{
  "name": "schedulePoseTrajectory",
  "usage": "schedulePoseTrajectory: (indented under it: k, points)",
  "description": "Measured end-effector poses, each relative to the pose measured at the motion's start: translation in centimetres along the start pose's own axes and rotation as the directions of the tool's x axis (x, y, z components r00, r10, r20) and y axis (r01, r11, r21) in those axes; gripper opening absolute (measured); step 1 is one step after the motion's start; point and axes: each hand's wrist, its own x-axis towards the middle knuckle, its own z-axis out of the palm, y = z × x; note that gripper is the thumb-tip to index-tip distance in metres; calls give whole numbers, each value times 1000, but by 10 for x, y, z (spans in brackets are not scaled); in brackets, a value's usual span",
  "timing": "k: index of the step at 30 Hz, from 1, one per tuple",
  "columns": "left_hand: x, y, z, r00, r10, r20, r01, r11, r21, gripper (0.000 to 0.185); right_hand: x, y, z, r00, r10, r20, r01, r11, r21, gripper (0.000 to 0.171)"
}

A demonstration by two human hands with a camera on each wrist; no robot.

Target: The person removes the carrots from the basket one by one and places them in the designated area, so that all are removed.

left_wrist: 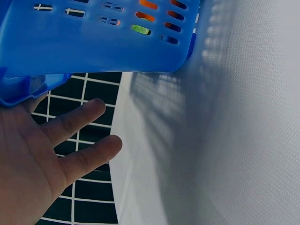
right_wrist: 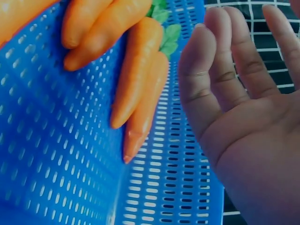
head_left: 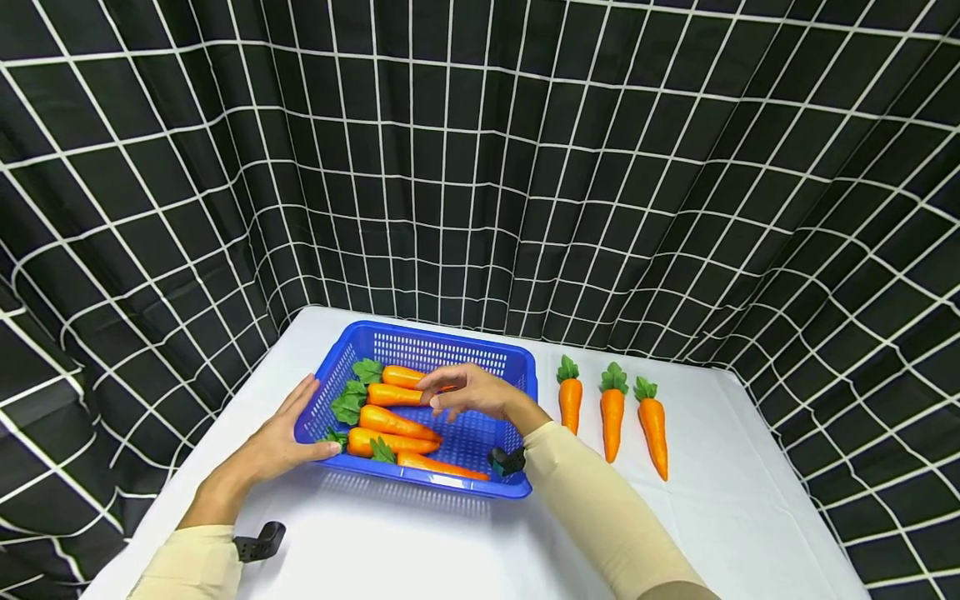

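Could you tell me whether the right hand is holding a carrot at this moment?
No, the right hand hovers over the blue basket with relaxed fingers and an empty palm in the right wrist view, above the carrots.

A white worktop [head_left: 420,542] with a finely textured surface is enclosed on three sides by a black curtain [head_left: 480,167] crossed by thin white grid lines. The curtain is hung in soft folds. Even, bright light is cast from above.

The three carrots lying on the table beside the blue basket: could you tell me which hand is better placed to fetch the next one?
Probably the right hand: open, empty, nearer the three carrots. The left hand rests against the basket.
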Motion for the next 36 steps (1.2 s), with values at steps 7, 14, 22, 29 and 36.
schedulePoseTrajectory:
  k: [7, 14, 22, 29, 36]
  points:
    - [-1, -2, 0, 1000, -4, -3, 4, 1000, -2, 107, 6, 6, 4, 997, 69, 36, -67, 995, -74, 39]
    - [-3, 0, -1, 1000, 3, -4, -3, 1000, -1, 107, 11, 15, 11, 989, 125, 78, -115, 986, -119, 39]
    - [-2, -1, -1, 1000, 2, -6, -2, 1000, 8, 107, 16, 18, 17, 972, 189, 140, -159, 966, -202, 38]
    - [-1, -1, -1, 1000, 20, -2, -20, 1000, 7, 107, 17, 23, 21, 952, 270, 147, -224, 937, -269, 40]
    - [0, -1, -1, 1000, 2, -3, -2, 1000, 7, 108, 18, 23, 20, 951, 289, 112, -249, 927, -281, 40]
